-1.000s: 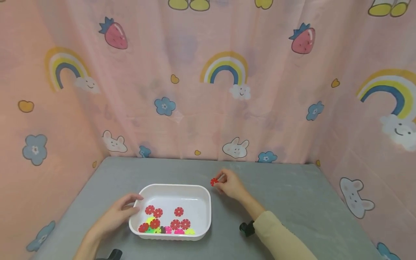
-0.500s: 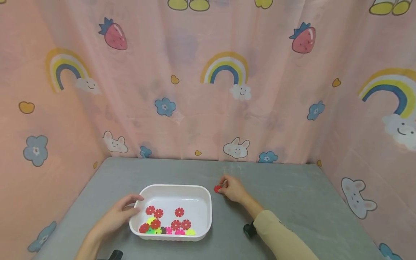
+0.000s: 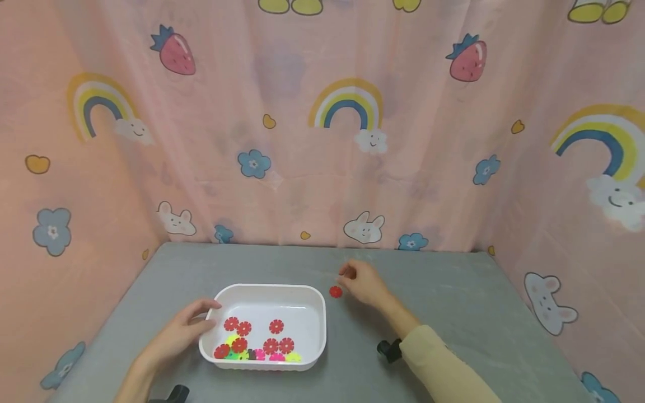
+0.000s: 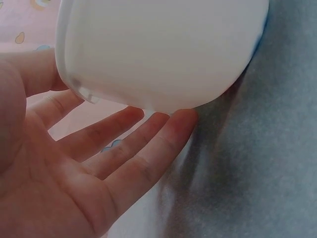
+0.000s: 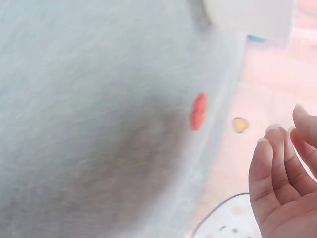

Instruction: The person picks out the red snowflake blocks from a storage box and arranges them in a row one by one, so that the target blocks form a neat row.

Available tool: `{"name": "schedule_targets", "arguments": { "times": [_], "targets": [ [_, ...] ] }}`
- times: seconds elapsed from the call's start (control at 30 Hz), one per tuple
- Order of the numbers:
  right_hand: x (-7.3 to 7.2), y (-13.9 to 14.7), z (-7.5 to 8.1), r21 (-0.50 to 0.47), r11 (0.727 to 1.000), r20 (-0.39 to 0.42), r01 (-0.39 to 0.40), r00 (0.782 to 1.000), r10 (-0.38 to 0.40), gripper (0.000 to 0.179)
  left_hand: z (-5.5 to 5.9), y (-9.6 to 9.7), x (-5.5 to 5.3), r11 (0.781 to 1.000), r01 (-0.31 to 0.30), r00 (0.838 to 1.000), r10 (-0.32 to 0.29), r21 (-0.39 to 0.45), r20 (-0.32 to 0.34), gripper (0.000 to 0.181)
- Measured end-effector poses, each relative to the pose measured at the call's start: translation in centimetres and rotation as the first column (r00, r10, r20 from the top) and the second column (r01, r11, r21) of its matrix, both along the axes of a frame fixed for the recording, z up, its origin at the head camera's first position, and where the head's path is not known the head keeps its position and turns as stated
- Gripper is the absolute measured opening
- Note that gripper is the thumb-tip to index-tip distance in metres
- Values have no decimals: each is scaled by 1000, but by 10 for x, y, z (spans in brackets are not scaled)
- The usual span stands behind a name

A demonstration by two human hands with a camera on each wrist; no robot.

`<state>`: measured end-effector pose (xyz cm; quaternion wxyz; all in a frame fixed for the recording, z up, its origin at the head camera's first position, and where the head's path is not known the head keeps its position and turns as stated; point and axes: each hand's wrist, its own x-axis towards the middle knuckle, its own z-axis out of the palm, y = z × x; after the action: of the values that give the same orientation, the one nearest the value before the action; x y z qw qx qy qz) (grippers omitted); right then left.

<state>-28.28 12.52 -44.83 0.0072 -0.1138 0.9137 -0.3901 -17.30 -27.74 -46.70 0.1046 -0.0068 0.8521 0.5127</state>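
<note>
My left hand (image 3: 183,330) holds the left end of a white plastic tray (image 3: 322,330), with digits at its rim. The left wrist view shows fingertips (image 4: 184,119) against the tray's outer wall (image 4: 163,54). Inside the tray lie several red notched discs (image 3: 276,326), with yellow, green, pink and dark ones along the near side. One red notched disc (image 3: 335,291) lies on the table right of the tray. Just above and right of it is my right hand (image 3: 365,282), fingers loosely bent and holding nothing. In the right wrist view this red disc (image 5: 198,111) sits apart from the fingers (image 5: 261,173).
The grey table (image 3: 453,313) ends at a pink patterned curtain (image 3: 302,196) at the back and both sides. Black wrist-worn devices show by the right sleeve (image 3: 443,364) and below the left wrist.
My right hand set the red notched disc down on the table right of the tray, let go and lifted slightly away. The left hand and tray stay in place.
</note>
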Motion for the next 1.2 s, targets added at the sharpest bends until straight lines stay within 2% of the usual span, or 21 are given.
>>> {"name": "schedule_targets", "arguments": {
  "times": [0.27, 0.57, 0.73, 1.03, 1.2],
  "targets": [
    [18, -14, 23, -56, 998, -42, -19, 999, 17, 14, 0, -2, 3, 1000, 0, 1000, 0, 6, -2, 40],
    [38, -28, 38, -135, 987, -77, -92, 994, 82, 10, -1, -2, -3, 1000, 13, 1000, -13, 1, -9, 41],
    [49, -38, 38, -112, 982, -94, -150, 986, 139, 10, 0, -2, -3, 1000, 8, 1000, -8, -13, -12, 41],
    [64, -51, 29, -122, 959, -139, -255, 961, 238, 10, -2, -2, -2, 1000, -6, 1000, 6, -6, 2, 41],
    [68, -58, 25, -93, 947, -119, -306, 948, 295, 9, -3, -2, -2, 1000, -14, 1000, 14, -2, 1, 40]
  ]
}}
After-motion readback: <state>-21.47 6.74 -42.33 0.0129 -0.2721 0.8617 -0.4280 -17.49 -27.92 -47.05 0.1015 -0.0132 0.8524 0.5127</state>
